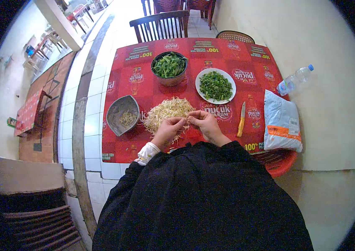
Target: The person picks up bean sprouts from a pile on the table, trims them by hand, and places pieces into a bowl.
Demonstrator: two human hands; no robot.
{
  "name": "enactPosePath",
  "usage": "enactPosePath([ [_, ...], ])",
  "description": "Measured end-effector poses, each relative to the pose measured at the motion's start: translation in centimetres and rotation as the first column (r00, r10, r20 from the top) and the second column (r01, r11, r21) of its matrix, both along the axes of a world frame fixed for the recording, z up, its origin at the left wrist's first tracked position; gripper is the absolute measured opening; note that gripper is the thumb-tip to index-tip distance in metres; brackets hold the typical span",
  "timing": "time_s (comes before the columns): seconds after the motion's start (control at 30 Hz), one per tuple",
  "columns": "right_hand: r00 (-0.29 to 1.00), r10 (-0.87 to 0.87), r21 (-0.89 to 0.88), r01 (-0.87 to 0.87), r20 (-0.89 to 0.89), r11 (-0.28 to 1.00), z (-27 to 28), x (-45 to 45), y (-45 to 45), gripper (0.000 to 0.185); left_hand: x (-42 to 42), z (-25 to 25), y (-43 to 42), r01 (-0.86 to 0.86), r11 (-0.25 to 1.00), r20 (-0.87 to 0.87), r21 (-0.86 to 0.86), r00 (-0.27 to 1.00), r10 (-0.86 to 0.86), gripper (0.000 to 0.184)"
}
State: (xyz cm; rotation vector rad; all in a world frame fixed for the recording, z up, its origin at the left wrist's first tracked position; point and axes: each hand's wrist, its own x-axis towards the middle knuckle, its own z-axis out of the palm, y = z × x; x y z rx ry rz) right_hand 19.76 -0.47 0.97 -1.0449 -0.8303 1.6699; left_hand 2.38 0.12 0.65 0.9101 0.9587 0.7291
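Note:
Over the near edge of a pile of bean sprouts [167, 111], my left hand [171, 129] and my right hand [206, 125] meet with fingertips nearly touching. Both are closed in a pinch; anything between the fingers is too small to make out. Left of the pile, a grey bowl [117, 113] holds a few sprouts. Behind the pile stands a dark pot [173, 80] full of leafy greens. A white plate [231, 94] with chopped greens lies behind my right hand. To its right rests a knife [241, 121] with a yellow handle.
The table has a red patterned cloth [131, 62]. At its right edge are a grey and orange package [282, 117] and a water bottle [296, 79]. A red plastic basket [284, 165] is below the package. A wooden chair [160, 25] stands beyond the far edge.

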Motion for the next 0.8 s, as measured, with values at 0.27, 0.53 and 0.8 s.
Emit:
enactPosePath([
  [0.27,0.883,-0.129,-0.351,-0.043,-0.451,0.935,0.2,0.3,-0.1,0.015,0.9,1.0,-0.9,-0.007,0.972,-0.063,0.234,0.998,0.022,0.023],
  [0.53,0.901,-0.105,-0.388,-0.074,-0.42,0.919,1.6,-0.7,-1.3,0.012,0.9,1.4,-1.3,-0.112,0.955,-0.127,0.275,0.98,0.151,0.023],
  [0.8,0.984,0.026,-0.234,-0.067,-0.175,0.97,1.8,-0.6,-1.5,0.017,1.1,0.9,-1.6,-0.111,0.942,-0.132,0.316,0.978,0.16,0.022],
])
